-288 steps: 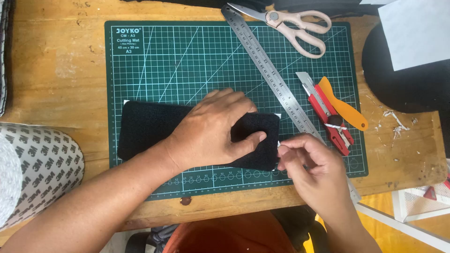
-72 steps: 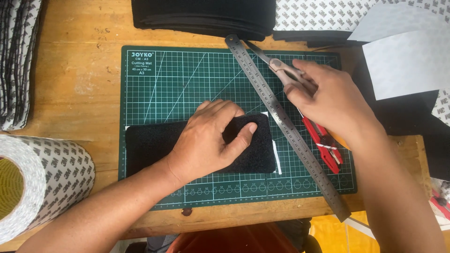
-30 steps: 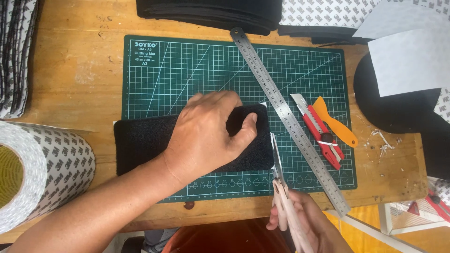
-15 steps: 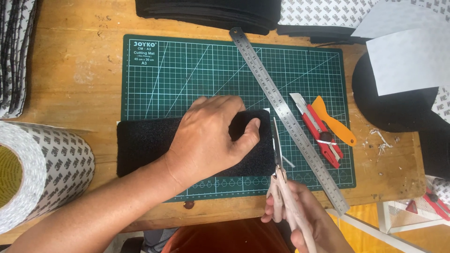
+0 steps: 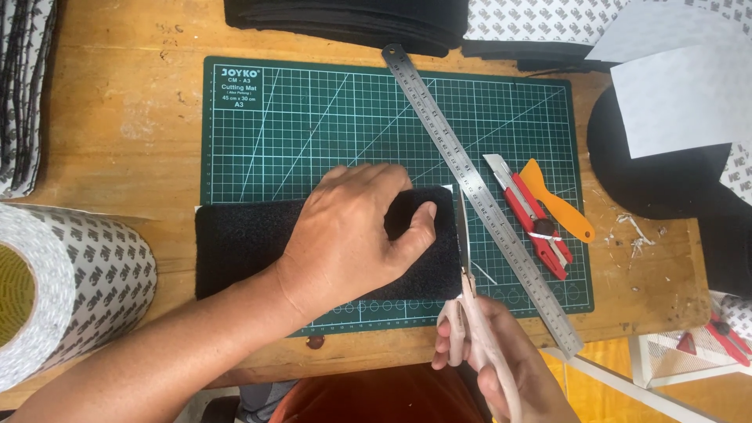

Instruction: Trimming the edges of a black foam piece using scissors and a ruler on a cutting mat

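Scissors trimming the right edge of a black felt strip on a green cutting mat.

The left hand (image 5: 345,235) lies flat, fingers spread, pressing the black felt strip (image 5: 243,247) onto the green cutting mat (image 5: 313,117) on the wooden counter (image 5: 117,117). The right hand (image 5: 501,360) has its fingers closed round the pale handles of the scissors (image 5: 466,274), blades running along the strip's right edge (how far apart they are, I cannot tell). A steel ruler (image 5: 478,188) lies diagonally just beside them, with a red utility knife (image 5: 529,215) and an orange scraper (image 5: 556,200) beyond.
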